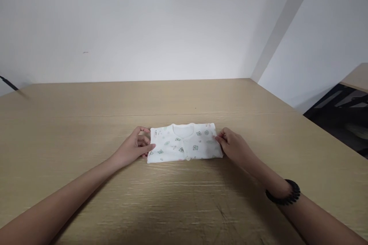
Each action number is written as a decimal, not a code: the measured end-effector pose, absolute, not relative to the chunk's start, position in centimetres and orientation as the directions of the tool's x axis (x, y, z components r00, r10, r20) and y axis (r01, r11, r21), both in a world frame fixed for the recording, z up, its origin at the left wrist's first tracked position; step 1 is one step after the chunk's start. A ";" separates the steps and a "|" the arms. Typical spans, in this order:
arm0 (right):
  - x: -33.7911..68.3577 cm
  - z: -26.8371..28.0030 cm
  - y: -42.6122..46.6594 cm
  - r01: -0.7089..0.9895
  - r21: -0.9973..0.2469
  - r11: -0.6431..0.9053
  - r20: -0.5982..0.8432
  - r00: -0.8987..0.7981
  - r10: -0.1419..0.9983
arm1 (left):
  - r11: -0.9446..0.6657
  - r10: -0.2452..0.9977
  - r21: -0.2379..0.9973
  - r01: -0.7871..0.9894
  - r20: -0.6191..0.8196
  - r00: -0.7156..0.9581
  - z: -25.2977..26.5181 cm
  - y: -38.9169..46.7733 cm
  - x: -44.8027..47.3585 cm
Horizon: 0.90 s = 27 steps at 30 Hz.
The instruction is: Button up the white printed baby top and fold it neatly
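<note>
A white baby shirt (184, 143) with small green prints lies folded into a flat rectangle on the table, its round neckline at the far edge and a button at the near edge. At its left end, my left hand (138, 145) has the thumb on top and the other fingers curled at the edge. My right hand (231, 143) pinches the right edge of the shirt between thumb and fingers. A black coiled band circles my right wrist.
The wooden table (86, 183) has a seam running across it and scratches near the front. A white wall (161, 34) stands behind, and another rises at the right. A black thin object (9, 83) is at the far left. Dark furniture (342, 107) stands beyond the right edge.
</note>
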State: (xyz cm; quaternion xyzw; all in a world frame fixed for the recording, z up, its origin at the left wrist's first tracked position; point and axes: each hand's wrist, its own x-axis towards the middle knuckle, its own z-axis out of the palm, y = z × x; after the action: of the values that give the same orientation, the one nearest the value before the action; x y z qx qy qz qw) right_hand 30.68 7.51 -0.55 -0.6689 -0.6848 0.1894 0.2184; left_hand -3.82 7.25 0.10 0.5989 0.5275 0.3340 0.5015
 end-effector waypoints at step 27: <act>32.7 2.2 7.4 0.635 -0.751 0.181 -0.125 -0.406 0.905 | -0.042 0.786 0.978 0.206 -0.095 0.611 0.3 7.3 -5.0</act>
State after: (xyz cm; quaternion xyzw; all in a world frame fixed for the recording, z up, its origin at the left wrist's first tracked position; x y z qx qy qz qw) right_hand 32.69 7.38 2.24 -0.5152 -0.7476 0.3795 0.1779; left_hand -5.00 7.29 0.26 0.6783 0.3653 0.2467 0.5879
